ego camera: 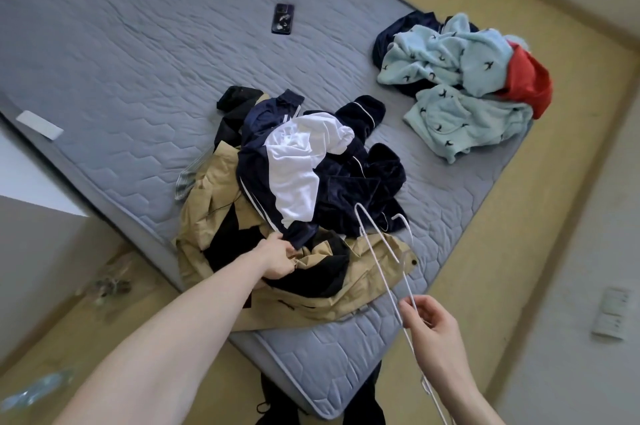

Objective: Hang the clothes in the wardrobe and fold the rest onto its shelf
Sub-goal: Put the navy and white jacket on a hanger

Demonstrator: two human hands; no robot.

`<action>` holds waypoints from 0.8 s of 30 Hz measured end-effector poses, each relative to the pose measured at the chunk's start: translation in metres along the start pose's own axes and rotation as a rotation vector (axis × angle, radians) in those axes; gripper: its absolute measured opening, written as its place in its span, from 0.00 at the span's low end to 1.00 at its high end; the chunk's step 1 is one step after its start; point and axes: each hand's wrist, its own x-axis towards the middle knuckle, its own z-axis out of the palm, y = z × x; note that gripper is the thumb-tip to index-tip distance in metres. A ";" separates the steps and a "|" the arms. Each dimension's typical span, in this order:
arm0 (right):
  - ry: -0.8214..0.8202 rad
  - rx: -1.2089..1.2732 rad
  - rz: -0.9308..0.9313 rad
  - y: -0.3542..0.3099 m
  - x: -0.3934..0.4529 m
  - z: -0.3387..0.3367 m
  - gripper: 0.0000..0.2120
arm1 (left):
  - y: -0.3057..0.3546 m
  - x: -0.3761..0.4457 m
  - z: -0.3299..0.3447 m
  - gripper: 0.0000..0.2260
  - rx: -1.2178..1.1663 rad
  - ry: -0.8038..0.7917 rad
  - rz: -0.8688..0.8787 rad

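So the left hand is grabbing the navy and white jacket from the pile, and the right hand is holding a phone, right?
Not quite. In the head view the right hand holds white wire hangers, not a phone; the phone lies farther up on the mattress. The left hand does grip the navy and white jacket at the pile's edge.

From where I watched, the white hangers [388, 272] ran off the bottom edge below the right hand [431, 322], so I could not count them or see their lower ends. The left hand [277, 260] had its fingertips buried in the tan jacket [207, 216], which hid most of the black garment beneath. Left of the mattress [138, 61], floor clutter [107, 286] was too blurred to identify.
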 end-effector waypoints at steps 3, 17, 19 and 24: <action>0.005 -0.010 -0.021 0.012 0.014 0.006 0.04 | 0.003 0.020 0.006 0.25 -0.008 0.001 -0.004; -0.014 0.064 -0.007 0.057 0.058 -0.007 0.10 | 0.023 0.092 0.039 0.17 -0.041 0.284 -0.067; -0.028 0.045 -0.015 0.040 0.054 -0.019 0.10 | 0.029 0.063 0.014 0.05 -0.321 0.492 -0.060; -0.076 0.012 -0.078 -0.029 0.038 -0.053 0.12 | 0.052 -0.052 -0.068 0.16 -0.923 0.853 0.110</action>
